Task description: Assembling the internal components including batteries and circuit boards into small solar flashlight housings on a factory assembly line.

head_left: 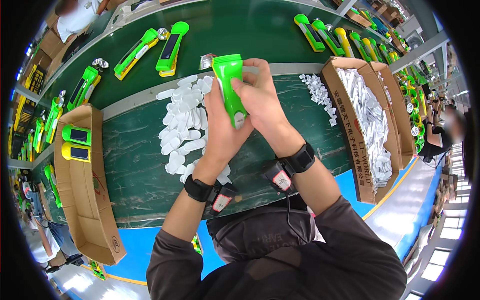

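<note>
Holding: I've got one green light (227, 70) in both hands, up above the table (135, 190), wide end pointing away from me.
Left hand (222, 135): cupped along the light's left side, got a grip on it; can't tell what the hidden fingers are doing.
Right hand (265, 102): half curled on the light too, thumb on the green front, fingers bent round by the wide end.
Silver cup (206, 62): just left of the wide end, reddish wire showing.
White caps (180, 120): loose heap, mostly left of my hands.
Small bits (318, 95): scattered off right, near the right box (347, 135), which is loaded with white parts.
Left box (85, 200): two lights at its far end, one green (76, 135), one yellow (76, 153).
Belt (240, 30): green-and-yellow lights at both sides, beyond the table.
</note>
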Available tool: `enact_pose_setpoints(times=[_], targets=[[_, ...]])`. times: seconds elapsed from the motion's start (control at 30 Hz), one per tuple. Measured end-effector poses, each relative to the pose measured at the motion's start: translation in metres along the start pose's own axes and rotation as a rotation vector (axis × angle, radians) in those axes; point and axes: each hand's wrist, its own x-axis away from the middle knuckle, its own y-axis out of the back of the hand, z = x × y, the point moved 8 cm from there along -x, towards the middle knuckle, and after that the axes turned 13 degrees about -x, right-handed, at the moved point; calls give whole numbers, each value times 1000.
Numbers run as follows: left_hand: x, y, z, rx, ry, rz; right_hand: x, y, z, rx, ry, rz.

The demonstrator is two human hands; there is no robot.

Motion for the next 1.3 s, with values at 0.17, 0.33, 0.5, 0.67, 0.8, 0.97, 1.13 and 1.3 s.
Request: enact_pose_setpoints(times=[0.17, 0.33, 0.5, 0.67, 0.8, 0.97, 1.13, 1.3], targets=[[0, -9, 19, 469, 289, 24, 5, 5, 6, 0, 73, 127], [-2, -7, 26, 674, 326, -16, 39, 22, -13, -204, -235, 284], [-22, -12, 21, 162, 248, 85, 37, 26, -6, -419, -438, 493], [-108, 56, 95, -618, 362, -97, -48, 65, 36, 197, -15, 188], [-130, 38, 157, -882, 431, 259, -114, 102, 66, 965, 565, -148], [-129, 13, 199, -878, 362, 391, -139, 117, 45, 1167, 537, -182], [-117, 36, 180, -492, 529, 398, -72, 53, 62, 942, 794, -63], [-94, 40, 67, -383, 244, 312, -22, -13, 32, 116, -45, 190]])
